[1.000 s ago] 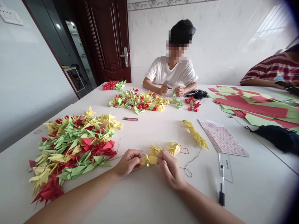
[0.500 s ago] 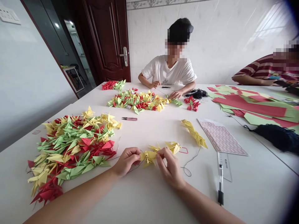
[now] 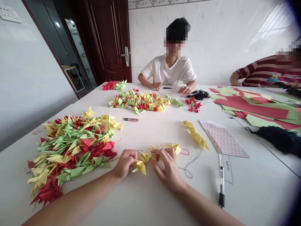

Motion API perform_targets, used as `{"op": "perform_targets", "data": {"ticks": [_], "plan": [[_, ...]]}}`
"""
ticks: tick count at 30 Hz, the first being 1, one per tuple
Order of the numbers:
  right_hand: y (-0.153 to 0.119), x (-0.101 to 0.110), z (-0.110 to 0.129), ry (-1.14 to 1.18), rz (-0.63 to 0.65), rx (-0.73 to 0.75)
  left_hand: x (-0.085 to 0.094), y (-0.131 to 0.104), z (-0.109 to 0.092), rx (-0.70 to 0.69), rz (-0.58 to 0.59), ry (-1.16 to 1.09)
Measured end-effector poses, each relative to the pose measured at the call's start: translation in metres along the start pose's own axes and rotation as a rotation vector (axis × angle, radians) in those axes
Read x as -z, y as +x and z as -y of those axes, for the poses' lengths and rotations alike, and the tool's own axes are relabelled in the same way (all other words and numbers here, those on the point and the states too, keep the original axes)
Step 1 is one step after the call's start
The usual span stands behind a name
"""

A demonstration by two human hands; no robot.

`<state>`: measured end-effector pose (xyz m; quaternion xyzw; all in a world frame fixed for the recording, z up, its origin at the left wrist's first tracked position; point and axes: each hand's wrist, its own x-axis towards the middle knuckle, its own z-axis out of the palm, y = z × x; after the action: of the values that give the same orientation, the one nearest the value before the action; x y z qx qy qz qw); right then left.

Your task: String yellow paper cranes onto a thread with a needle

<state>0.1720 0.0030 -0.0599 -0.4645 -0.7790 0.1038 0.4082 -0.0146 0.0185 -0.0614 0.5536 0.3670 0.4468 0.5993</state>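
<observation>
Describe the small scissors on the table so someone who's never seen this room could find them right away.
Start at the white table and find the big heap of paper cranes on the near left. Just beyond its far right corner lie the scissors, alone on bare tabletop: slim, pinkish-handled, the only metal tool among folded paper.

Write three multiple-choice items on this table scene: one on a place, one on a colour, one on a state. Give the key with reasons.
1. Where do the small pink-handled scissors lie?
A. Between the two heaps of folded paper cranes
B. On the red paper sheets
C. Under the ruler

2. What colour are the folded paper cranes on the string between the hands?
A. Red
B. Green
C. Yellow

3. How does the left hand stand?
A. Flat on the table
B. Closed on the yellow cranes
C. Holding the pen

Key: 1 A, they lie on the bare white table between the heaps. 2 C, all are yellow. 3 B, its fingers pinch the string's end, while the right hand touches it with fingers spread.
</observation>
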Motion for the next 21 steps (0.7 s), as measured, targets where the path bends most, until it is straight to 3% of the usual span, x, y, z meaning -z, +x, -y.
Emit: {"op": "perform_targets", "data": {"ticks": [7,9,13,18,21], "plan": [[-0.001,-0.007,-0.005,-0.076,-0.005,0.018,-0.003,-0.006,-0.014,-0.038,0.291,0.275],[0.000,-0.007,-0.005,-0.056,-0.020,-0.016,-0.004,-0.006,-0.015,-0.075,0.229,0.374],[0.001,-0.003,-0.005,0.006,-0.075,-0.073,-0.006,-0.003,-0.014,-0.040,-0.148,0.406],[0.001,-0.001,-0.006,0.018,-0.109,-0.109,-0.008,-0.002,-0.012,0.026,-0.021,0.532],[0.001,-0.002,-0.007,0.029,-0.117,-0.099,-0.008,-0.002,-0.010,0.055,-0.059,0.527]]}}
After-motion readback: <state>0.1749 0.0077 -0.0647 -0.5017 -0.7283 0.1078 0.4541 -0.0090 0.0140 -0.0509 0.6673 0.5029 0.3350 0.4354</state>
